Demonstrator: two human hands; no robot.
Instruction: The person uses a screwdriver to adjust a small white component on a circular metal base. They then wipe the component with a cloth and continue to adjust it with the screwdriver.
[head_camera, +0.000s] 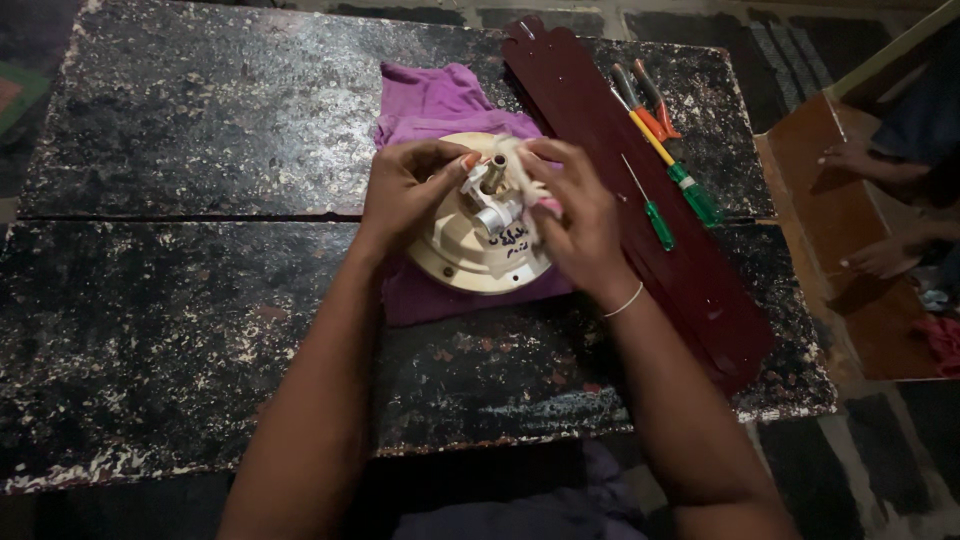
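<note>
a: while both hands sit on that cream round motor housing (478, 245), what exactly has each got hold of?

b: left hand (405, 190) is curled in, fingertips pinched on the white fitting (476, 182) beside the short metal shaft (494, 172) at the hub. right hand (575, 215) is closed round a wad of pale cloth (520, 185), pressing it at the same hub. the housing lies on a purple rag (440, 105) in the middle of the dark, flaking table (200, 300), just far of the person.

a: how would you work that well?

b: i'd judge it wants the left pinch to steady the fitting while the cloth goes round the shaft in small turns. push straight down, so the housing doesn't skate on the rag.

a: anything close by in the way?

b: to the right, touching the rag's edge, lies a long dark red blade (640, 200), running from far to near. on it rest two green-handled screwdrivers (660, 225), and orange-handled pliers (650, 105) at the far end. the right wrist hangs just beside the smaller screwdriver, so a wide elbow swing could knock it. further right, off the table, another person's bare feet (880, 255) rest on a brown board (850, 290), well apart.
</note>
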